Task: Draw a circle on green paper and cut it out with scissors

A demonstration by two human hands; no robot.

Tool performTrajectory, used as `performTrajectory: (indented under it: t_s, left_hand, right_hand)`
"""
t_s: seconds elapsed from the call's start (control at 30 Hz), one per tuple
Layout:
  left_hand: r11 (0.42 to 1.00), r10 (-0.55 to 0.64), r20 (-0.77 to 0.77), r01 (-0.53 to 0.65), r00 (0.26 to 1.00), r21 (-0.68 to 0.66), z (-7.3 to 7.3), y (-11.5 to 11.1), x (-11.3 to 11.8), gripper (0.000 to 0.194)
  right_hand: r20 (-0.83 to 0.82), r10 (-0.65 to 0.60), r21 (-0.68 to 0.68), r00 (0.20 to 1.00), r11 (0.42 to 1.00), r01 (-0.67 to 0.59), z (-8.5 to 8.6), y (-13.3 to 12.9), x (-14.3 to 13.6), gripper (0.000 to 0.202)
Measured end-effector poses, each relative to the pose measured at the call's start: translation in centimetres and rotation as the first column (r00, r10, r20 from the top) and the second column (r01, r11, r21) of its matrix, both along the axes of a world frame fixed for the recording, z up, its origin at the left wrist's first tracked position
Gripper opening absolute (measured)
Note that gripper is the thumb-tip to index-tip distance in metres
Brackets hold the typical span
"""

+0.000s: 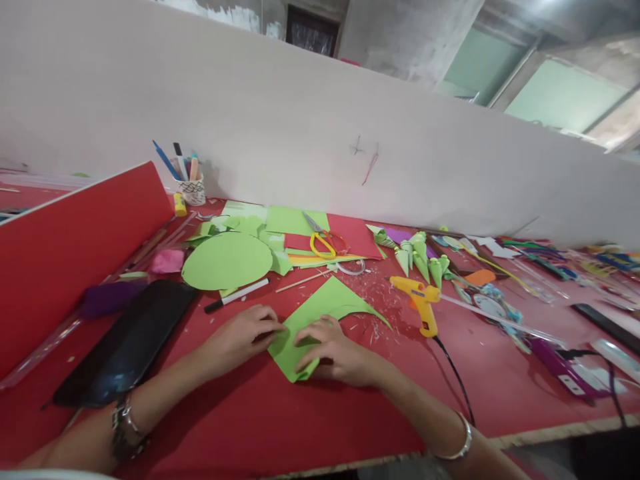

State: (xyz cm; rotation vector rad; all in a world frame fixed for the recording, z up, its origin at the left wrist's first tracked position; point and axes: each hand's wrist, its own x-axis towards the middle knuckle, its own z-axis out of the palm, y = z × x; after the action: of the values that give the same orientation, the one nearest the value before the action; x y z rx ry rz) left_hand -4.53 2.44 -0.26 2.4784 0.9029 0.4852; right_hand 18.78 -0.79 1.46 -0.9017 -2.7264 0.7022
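A piece of light green paper (pixel 327 297) lies on the red tabletop in front of me, with a curved cut along its right side. My right hand (pixel 335 350) is curled over the paper's near part, its fingers gripping the near edge where the sheet bends up into a small roll. At the left edge, my left hand (pixel 253 333) pinches the same paper with bent fingers. Just beyond lies a green paper oval (pixel 227 260), with a black-and-white marker (pixel 237 296) below it.
A yellow glue gun (pixel 424 303) lies to the right, its cord running toward me. Yellow-handled scissors (pixel 323 243) rest on coloured sheets. Green paper cones (pixel 420 257) sit behind. At left are a black phone (pixel 130 340), a red board (pixel 75 253) and a pen cup (pixel 191 191).
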Motion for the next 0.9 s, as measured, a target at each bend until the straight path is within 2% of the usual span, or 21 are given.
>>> performTrajectory:
  t_s: [0.13,0.3,0.47,0.7,0.9]
  left_hand:
    - [0.998,-0.035,-0.031,0.037,0.999,0.059,-0.6,0.4,-0.3,0.027]
    - [0.999,-0.031,0.051,0.032,0.998,-0.029,-0.7,0.4,-0.2,0.026]
    - [0.991,0.021,0.043,-0.015,0.999,-0.135,0.4,0.0,0.1,0.029]
    - [0.988,-0.004,0.076,0.016,0.997,-0.156,-0.5,0.4,-0.1,0.020]
    - [0.991,-0.008,0.035,0.013,0.999,-0.132,-0.3,-0.1,-0.4,0.021]
  right_hand:
    - [0.011,0.044,-0.050,0.999,0.998,-0.044,0.1,0.7,-0.1,0.021]
    - [0.042,0.046,-0.050,0.998,0.998,-0.044,-0.1,1.2,-1.0,0.024]
    - [0.010,-0.126,0.032,0.992,0.992,0.125,-0.8,0.9,-2.2,0.018]
    - [0.175,-0.116,0.242,0.978,0.968,0.072,-1.0,1.4,-3.9,0.021]
    - [0.225,-0.167,0.301,0.960,0.949,0.094,-1.3,1.3,-4.7,0.021]
